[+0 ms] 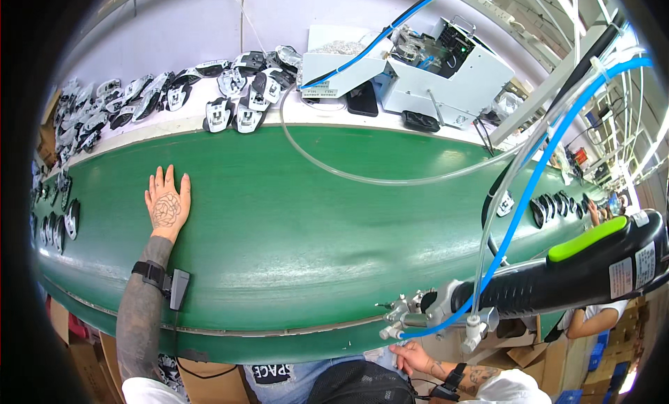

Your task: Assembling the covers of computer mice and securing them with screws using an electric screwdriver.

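Note:
My left hand (167, 202) lies flat, palm down, on the green conveyor belt (313, 216), fingers together and pointing away, holding nothing. A black strap with a small grey device (171, 282) sits on that wrist. My right hand (412, 356) is low at the near edge of the belt, fingers loosely spread, just below a hanging black pneumatic screwdriver (557, 275) with a green lever. It touches nothing that I can see. Black-and-white computer mouse parts (230, 97) lie in rows on the white shelf beyond the belt.
A white screw-feeder machine (446, 73) with a tray stands on the shelf at the back right. Blue and clear hoses (529, 188) hang across the right side. More mouse parts (59, 223) ride the belt at far left and far right (550, 209). Another person's arm (589, 320) is at right.

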A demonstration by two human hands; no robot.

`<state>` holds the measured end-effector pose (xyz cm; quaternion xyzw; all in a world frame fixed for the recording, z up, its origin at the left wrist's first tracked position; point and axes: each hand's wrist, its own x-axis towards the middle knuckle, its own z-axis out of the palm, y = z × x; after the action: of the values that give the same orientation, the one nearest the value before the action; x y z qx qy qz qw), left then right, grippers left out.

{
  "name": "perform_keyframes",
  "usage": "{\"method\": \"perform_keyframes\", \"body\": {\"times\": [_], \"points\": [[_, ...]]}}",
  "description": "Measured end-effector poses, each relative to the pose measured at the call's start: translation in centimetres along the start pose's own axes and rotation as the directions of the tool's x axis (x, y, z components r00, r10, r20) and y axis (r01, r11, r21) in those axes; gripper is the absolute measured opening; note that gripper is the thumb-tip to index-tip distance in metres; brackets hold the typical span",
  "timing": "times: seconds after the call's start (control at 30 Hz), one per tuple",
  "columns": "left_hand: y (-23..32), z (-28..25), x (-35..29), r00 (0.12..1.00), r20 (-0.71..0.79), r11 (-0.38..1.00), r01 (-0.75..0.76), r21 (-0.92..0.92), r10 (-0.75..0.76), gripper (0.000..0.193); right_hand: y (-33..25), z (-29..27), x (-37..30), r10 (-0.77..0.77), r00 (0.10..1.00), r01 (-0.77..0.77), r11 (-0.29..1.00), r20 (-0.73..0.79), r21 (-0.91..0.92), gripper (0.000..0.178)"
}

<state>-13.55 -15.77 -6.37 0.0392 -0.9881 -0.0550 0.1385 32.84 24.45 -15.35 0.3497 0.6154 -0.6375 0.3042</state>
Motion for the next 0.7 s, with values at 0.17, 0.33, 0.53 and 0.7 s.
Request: {"method": "perform_keyframes", "body": {"times": [0.17,0.33,0.53,0.7], "points": [[0.1,0.2,-0.1,1.000,0.000,1.000,0.003,0.005,-0.003,0.058,0.3,-0.2,0.2,0.007,1.000,-0.007,0.999,0.000,0.037,0.057],[0.3,0.3,-0.3,1.000,0.002,1.000,-0.002,-0.004,0.002,0.059,-0.8,0.2,-0.3,0.101,0.995,-0.101,0.992,-0.003,-0.080,0.061],[0.5,0.2,-0.6,0.999,-0.024,0.999,-0.039,-0.032,0.039,0.057,-1.5,0.5,-0.6,0.013,0.999,-0.017,0.992,-0.030,-0.124,0.062],[1.8,-0.5,-1.3,0.932,-0.192,0.926,-0.341,-0.163,0.309,0.050,-1.6,0.4,-0.5,0.024,1.000,-0.024,0.999,0.004,-0.033,0.060]]}}
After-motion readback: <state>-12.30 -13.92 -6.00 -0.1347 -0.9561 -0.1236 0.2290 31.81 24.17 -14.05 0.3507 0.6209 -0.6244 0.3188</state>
